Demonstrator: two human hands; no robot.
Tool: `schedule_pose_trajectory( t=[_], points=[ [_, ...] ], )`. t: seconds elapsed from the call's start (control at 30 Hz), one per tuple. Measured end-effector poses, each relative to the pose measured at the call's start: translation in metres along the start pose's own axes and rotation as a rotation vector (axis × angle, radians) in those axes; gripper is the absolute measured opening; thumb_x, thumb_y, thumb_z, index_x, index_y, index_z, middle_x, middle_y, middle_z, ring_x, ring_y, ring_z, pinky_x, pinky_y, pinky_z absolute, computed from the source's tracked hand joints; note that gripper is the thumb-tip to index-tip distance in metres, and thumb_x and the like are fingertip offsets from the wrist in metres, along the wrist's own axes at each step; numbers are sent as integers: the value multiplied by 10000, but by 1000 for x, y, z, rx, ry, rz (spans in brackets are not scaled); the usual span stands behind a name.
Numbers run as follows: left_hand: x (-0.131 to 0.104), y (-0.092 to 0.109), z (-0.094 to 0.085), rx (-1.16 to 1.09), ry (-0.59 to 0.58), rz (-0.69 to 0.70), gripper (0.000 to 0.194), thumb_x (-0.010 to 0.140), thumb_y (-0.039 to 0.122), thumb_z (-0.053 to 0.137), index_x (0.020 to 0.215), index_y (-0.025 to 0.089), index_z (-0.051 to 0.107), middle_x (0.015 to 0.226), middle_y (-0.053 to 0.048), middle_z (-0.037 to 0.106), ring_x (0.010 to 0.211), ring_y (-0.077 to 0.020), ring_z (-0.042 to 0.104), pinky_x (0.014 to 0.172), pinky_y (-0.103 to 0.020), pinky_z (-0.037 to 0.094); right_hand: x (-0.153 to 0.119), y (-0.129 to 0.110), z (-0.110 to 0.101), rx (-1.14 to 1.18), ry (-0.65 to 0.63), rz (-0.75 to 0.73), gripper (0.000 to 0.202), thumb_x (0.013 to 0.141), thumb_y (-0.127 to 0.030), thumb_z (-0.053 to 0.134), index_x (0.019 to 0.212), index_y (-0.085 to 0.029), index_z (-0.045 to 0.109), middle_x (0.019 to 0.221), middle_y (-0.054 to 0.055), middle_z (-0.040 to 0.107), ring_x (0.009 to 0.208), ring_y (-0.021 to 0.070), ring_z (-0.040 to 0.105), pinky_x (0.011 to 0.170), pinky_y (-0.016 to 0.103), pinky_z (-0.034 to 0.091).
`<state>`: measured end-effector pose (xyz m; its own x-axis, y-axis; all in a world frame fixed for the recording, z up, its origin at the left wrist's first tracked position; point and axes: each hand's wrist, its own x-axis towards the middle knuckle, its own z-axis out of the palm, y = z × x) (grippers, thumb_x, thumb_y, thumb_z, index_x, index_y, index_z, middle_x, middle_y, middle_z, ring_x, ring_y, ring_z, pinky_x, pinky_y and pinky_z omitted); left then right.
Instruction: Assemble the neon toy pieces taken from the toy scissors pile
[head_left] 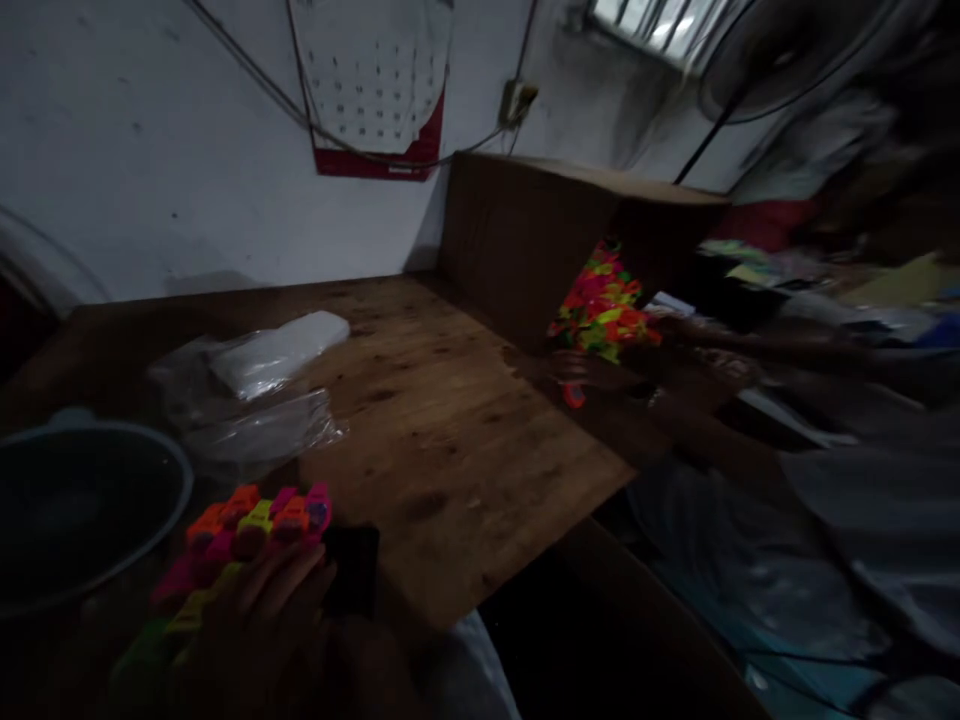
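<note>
– Neon plastic pieces (259,520): where are they, and what has hold of them?

– In the lower left of the frame. The left hand (255,620) is curled round a bundle of them, fingers closed across the front. The tops stick out above the fingers in a neat row of orange, yellow and pink.

– What lies around that hand?

– A dark flat thing (354,570) just to its right, too dim to identify. The rim of a grey basin (176,470) is to the left. Above that, crumpled clear bags (262,400) lie on the wooden table (450,440).

– And the other hand?

– The right hand (592,372) is stretched out to the right of centre, at the foot of a loose pile (600,300) of the same neon pieces. The pile leans against a brown box (525,230). One red piece shows just under the hand. Blur hides the fingers, so I cannot tell whether they are spread or closed on anything. More arms or sleeves seem to lie further right, too smeared to sort out.

– How far along does it look?

– I'd judge it partly done. One handful is gathered and lined up, while the heap by the box is large and unsorted. So most of the pieces seem left to pick up.

– Anything behind?

– A calendar (375,90) on the wall in the upper middle and a fan (780,50) in the upper right.
</note>
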<state>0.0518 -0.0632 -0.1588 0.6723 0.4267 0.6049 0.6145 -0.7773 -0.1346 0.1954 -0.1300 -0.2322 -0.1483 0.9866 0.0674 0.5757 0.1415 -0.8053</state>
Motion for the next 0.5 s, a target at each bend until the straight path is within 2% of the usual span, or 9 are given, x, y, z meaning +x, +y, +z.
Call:
schedule_pose_trajectory(
  t=[0.1,0.17,0.23,0.27,0.33,0.37,0.43,0.5],
  points=[
    [1,-5,8,-6,108,24,320,775,211,521,1075,149,615,1097,-83,665,1049,-255,557,1040,-420,327,17,17,-59,17,133,41,283,849,-260,499,1081,-283,661,948,12,718,828,181,672,716,249,523],
    [5,-9,10,12,166,79,287,759,204,528,1026,175,631,1040,-52,686,1030,-229,567,1082,-393,305,40,36,-117,-41,248,161,284,881,-280,489,1113,-212,637,988,60,706,866,186,663,774,262,515],
    [12,-13,8,55,189,152,244,756,200,515,960,209,649,983,-21,699,1075,-200,559,1137,-365,250,70,59,-184,-361,299,398,329,906,-217,436,1196,-179,589,965,83,705,834,180,660,759,253,506],
    [16,-15,7,78,210,186,226,752,191,511,924,223,655,952,-10,704,1137,-185,534,1159,-355,221,85,70,-218,-576,344,532,353,896,-177,442,1225,-173,569,1112,104,664,985,191,627,858,261,475],
    [22,-19,4,114,234,248,209,741,177,514,875,235,664,903,-5,710,1294,-172,418,1185,-363,181,111,92,-278,-687,429,647,476,891,-122,412,1367,-116,428,1379,192,463,1256,265,450,1017,374,370],
    [24,-20,3,131,229,280,199,735,181,524,861,227,672,891,-13,711,1353,-181,344,1193,-372,164,120,101,-302,-716,448,715,508,885,-112,410,1393,-99,388,1411,223,410,1285,301,413,1023,433,355],
    [23,-24,4,164,207,350,195,732,205,538,859,208,686,894,-30,711,1405,-225,244,1201,-410,141,132,117,-333,-724,440,818,494,882,-112,404,1374,-73,413,1359,268,450,1252,334,450,977,474,386],
    [19,-25,8,180,193,358,209,742,208,527,874,218,689,915,-33,709,1421,-257,193,1199,-485,107,137,128,-342,-721,384,873,419,885,-137,419,1286,-66,520,1217,271,569,1137,320,559,898,421,448]
  ],
)
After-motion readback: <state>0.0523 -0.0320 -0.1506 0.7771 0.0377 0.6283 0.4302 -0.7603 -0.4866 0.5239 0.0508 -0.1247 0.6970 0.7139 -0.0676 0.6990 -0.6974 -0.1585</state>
